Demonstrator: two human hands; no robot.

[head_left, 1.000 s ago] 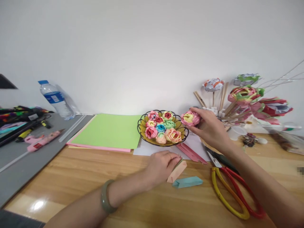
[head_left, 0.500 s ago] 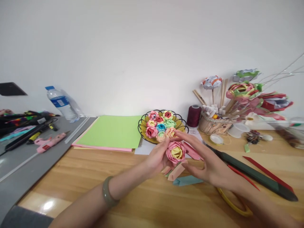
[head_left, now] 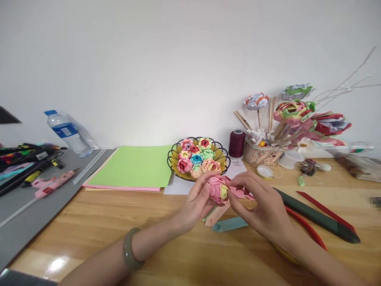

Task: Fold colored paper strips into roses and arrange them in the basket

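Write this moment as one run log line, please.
left hand: holding pink flower | right hand: touching its edge | basket: behind flower

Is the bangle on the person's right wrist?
No: the bangle circles the left wrist, behind the left hand that holds the pink flower.

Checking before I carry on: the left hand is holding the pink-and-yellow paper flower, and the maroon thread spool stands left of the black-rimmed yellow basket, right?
One slip: in the head view, the maroon thread spool stands right of the black-rimmed yellow basket. The left hand is holding the pink-and-yellow paper flower.
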